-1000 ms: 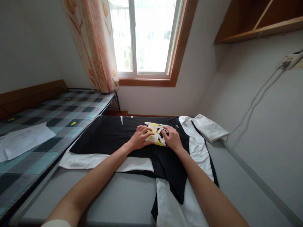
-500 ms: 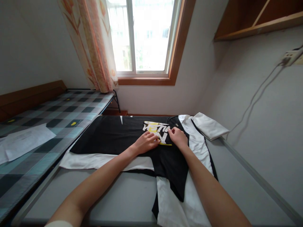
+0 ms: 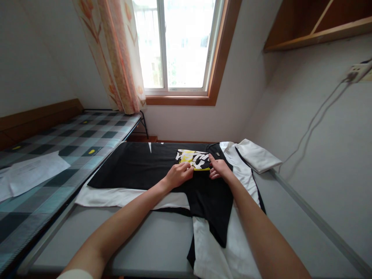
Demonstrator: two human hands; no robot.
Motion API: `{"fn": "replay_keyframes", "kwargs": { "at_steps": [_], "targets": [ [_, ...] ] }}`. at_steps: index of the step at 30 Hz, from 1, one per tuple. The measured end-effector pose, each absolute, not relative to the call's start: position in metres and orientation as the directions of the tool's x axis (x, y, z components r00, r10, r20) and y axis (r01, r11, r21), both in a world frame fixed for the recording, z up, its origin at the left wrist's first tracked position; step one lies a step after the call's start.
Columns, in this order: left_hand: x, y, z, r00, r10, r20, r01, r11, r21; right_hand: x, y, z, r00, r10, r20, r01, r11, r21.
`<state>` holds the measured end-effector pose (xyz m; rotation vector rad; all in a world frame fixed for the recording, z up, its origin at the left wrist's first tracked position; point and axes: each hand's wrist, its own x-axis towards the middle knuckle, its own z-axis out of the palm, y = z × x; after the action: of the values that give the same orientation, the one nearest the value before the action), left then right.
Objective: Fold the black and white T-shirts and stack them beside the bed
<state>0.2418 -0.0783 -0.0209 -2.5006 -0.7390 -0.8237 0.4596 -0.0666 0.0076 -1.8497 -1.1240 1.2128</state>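
A black T-shirt [image 3: 145, 164] lies spread sideways, with a white, black and yellow printed panel [image 3: 193, 158] on its front. My left hand [image 3: 179, 174] is closed, its fingertips pinching the shirt at the panel's near left corner. At the near right corner, my right hand [image 3: 220, 169] grips the cloth, thumb on top and other fingers curled below. Between the hands, the panel's near yellow edge is drawn up and the print is bunched. White cloth [image 3: 116, 198] with black parts shows beneath and beside the black shirt; whether it is a separate garment I cannot tell.
The clothes lie on a grey tabletop [image 3: 148, 240]. At left stands a bed with a checked cover [image 3: 107, 133], papers [image 3: 37, 173] on it. A window [image 3: 186, 46] with a curtain [image 3: 122, 54] is ahead. A cable [image 3: 314, 120] hangs down the right wall, near a shelf [image 3: 316, 33].
The panel's near edge has moved away from me and the print has bunched up. My left fingers have closed further; my right hand has shifted slightly nearer, its fingers curling under.
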Motion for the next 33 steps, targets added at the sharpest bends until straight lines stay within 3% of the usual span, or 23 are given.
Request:
{"fn": "replay_keyframes", "kwargs": {
  "at_steps": [5, 12, 26, 33],
  "targets": [
    [0.242, -0.081, -0.021, 0.741, 0.346, 0.576, 0.553, -0.801, -0.231, 0.451, -0.074, 0.011, 0.128, 0.908, -0.398, 0.007, -0.402, -0.916],
    [0.242, -0.085, -0.017, 0.772, 0.352, 0.529, 0.539, -0.803, -0.254, 0.448, -0.078, 0.015, 0.052, 0.891, -0.45, -0.17, -0.437, -0.883],
    [0.238, -0.083, -0.021, 0.797, 0.269, 0.54, 0.491, -0.809, -0.322, 0.442, -0.084, 0.023, -0.035, 0.926, -0.376, -0.111, -0.378, -0.919],
    [0.241, -0.087, -0.017, 0.758, 0.275, 0.591, 0.483, -0.845, -0.227, 0.463, -0.079, 0.028, 0.066, 0.936, -0.344, 0.021, -0.346, -0.938]
  ]
}}
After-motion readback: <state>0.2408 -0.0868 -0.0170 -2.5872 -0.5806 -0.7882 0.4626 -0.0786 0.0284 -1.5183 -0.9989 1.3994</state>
